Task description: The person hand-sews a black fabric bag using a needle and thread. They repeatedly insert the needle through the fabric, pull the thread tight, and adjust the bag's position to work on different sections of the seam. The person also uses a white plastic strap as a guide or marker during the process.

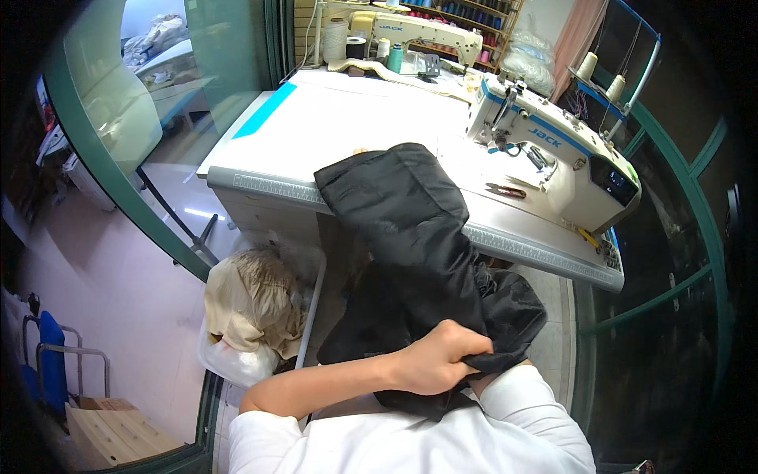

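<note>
Gripping a bunched fold of black cloth [403,265], the left hand [442,357] sits at five o'clock from the middle of the view, its fingers curled tight over the fabric. The right forearm comes in beside it from a white sleeve [530,404] and disappears under the cloth, so what the right hand does cannot be told. The cloth's far end lies on the near edge of the white surface [339,118], and the rest hangs over that edge toward six o'clock, down to the person's lap. At two o'clock stands a white sewing machine [564,154] with a blue stripe, with thread snips [505,191] lying on the surface just beside it. A second sewing machine [418,33] is at twelve o'clock, near a green thread spool [395,58]. At eight o'clock, a translucent bin [318,288] holds crumpled beige fabric [251,296].
</note>
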### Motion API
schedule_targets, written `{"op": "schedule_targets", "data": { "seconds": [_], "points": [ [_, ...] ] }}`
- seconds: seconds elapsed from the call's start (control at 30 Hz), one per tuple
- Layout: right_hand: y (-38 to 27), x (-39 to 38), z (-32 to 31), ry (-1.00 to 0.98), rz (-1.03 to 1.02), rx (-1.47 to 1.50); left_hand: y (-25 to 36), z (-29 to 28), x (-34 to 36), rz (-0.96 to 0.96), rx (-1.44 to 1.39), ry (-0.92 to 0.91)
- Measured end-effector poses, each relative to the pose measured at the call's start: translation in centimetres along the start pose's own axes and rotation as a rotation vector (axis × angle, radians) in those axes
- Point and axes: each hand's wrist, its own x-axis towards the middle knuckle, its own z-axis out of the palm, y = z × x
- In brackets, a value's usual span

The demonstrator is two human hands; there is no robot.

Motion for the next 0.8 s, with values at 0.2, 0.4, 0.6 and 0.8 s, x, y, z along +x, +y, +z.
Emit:
{"op": "schedule_targets", "data": {
  "seconds": [0.2,0.4,0.6,0.8],
  "points": [
    [-4.4,5.8,5.7,-0.126,-0.219,-0.059,0.1,-7.9,-1.9,-0.125,0.457,0.505],
    [-7.4,12.8,19.4,-0.411,-0.334,-0.117,0.1,-33.2,-9.0,-0.703,1.602,1.183],
    [-13.1,1.7,9.5,-1.149,-0.456,-0.050,3.3,-41.9,-37.1,-1.269,1.481,1.649],
    [-14.0,1.1,-7.1,-0.338,-0.248,0.156,16.2,-39.8,-54.5,-0.739,0.229,2.524]
  ]
}}
